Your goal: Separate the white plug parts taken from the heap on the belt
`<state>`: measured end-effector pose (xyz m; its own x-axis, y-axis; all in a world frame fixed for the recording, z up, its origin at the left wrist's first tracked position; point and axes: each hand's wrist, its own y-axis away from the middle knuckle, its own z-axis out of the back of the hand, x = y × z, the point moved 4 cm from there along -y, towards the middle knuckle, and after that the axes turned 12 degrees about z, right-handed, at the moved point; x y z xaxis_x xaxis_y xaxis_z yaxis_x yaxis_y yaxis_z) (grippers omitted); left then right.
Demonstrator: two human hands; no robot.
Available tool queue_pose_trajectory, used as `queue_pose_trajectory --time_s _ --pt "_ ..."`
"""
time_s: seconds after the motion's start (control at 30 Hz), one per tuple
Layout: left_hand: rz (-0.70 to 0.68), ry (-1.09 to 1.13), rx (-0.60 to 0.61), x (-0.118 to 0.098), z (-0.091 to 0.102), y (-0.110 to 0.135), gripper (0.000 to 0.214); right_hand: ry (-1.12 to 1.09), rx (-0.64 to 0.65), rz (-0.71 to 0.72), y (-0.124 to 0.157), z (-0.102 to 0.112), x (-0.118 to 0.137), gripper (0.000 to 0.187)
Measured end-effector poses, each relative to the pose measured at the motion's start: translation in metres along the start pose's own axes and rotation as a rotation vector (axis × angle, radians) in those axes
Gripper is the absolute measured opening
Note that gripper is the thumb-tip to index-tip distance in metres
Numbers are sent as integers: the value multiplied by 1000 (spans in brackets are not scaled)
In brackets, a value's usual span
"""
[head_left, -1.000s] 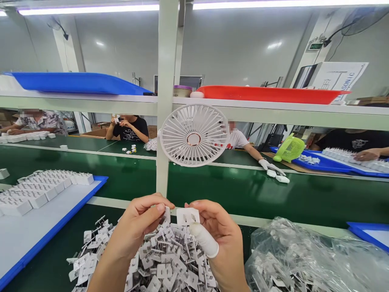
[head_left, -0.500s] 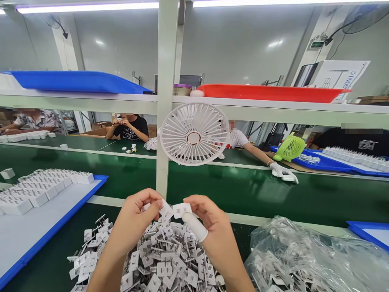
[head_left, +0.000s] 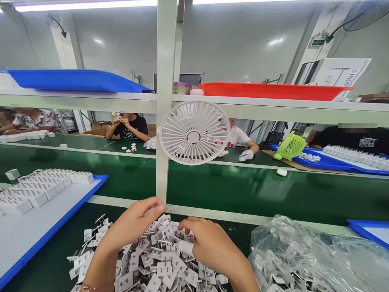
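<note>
A heap of small white plastic pieces with metal prongs (head_left: pixel 162 265) lies on the green bench in front of me. My left hand (head_left: pixel 133 225) hovers over the heap's left side, thumb and fingertips pinched together; what they hold is hidden. My right hand (head_left: pixel 208 243), with a white finger cot on one finger, is curled downward with its fingertips pressed into the top of the heap. I see no piece held up between the two hands.
A blue-rimmed tray (head_left: pixel 77 202) with rows of white blocks (head_left: pixel 45 186) sits at left. A clear plastic bag of more pieces (head_left: pixel 304 259) lies at right, with another blue tray (head_left: pixel 367 231) behind it. A white fan (head_left: pixel 193 133) hangs on the upright post (head_left: pixel 165 81). Other people work across the green belt (head_left: pixel 273 194).
Both hands dropped from holding white pieces up in front of the post down onto the heap. Across the belt, a gloved hand pulled back to the left.
</note>
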<state>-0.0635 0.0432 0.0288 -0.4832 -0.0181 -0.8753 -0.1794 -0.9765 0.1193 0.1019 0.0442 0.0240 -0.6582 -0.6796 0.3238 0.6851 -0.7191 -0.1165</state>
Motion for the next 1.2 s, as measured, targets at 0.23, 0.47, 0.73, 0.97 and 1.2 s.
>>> queue_pose_trajectory --time_s 0.23,0.47,0.73,0.97,1.2 --pt "-125 784 188 -20 -26 -1 45 -103 -572 175 1 25 35 26" --pt "-51 763 131 -24 -29 11 53 51 -661 273 2 24 51 30" --pt "-140 822 244 -32 -27 13 41 -443 -792 214 4 29 30 23" --pt "-252 324 -261 -38 -21 23 29 -1856 -594 88 -15 6 27 16" --pt "-410 -109 -504 -45 -22 35 30 -2155 -460 115 -14 -1 29 14"
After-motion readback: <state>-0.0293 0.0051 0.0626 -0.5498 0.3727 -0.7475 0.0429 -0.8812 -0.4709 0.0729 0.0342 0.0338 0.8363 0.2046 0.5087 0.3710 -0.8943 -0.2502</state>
